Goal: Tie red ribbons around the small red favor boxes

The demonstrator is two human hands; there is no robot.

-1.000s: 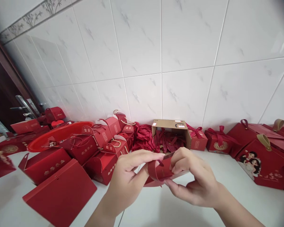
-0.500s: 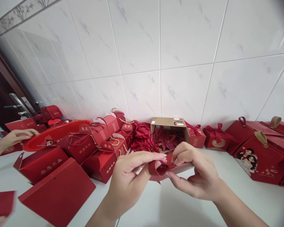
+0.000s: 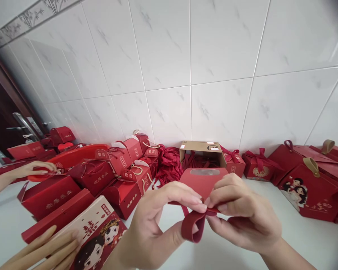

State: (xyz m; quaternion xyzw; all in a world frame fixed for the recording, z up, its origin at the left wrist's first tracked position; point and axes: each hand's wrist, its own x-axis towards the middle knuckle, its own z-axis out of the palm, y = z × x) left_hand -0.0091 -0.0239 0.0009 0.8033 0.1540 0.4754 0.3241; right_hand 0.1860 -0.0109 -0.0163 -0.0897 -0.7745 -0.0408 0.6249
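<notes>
— While both hands are engaged, where does the red strap (image 3: 193, 228) lie from the grip?

— Its loop hangs just below the fingertips, on the wearer's side. The left hand (image 3: 154, 221) is nearer, pinching the loop between thumb and fingers. The right hand (image 3: 245, 210) pinches the strap where the loop's right end gathers.

— And the red windowed box (image 3: 199, 183)?

— Just beyond the fingertips, its upper edge running left to right. Fingers cover any join with the strap, so attachment cannot be confirmed. Nor can contact with the worktop (image 3: 304, 236).

— Containers?

— Behind it, an open cardboard box (image 3: 195, 146) holds dark red ribbons (image 3: 188, 160). To the left, a co-worker's hand (image 3: 30, 170) is at a red basin (image 3: 81, 150), contents largely hidden. Nearer, another person's hand (image 3: 50, 247) lies on a printed carton (image 3: 101, 213); whether that carton holds anything cannot be determined.
</notes>
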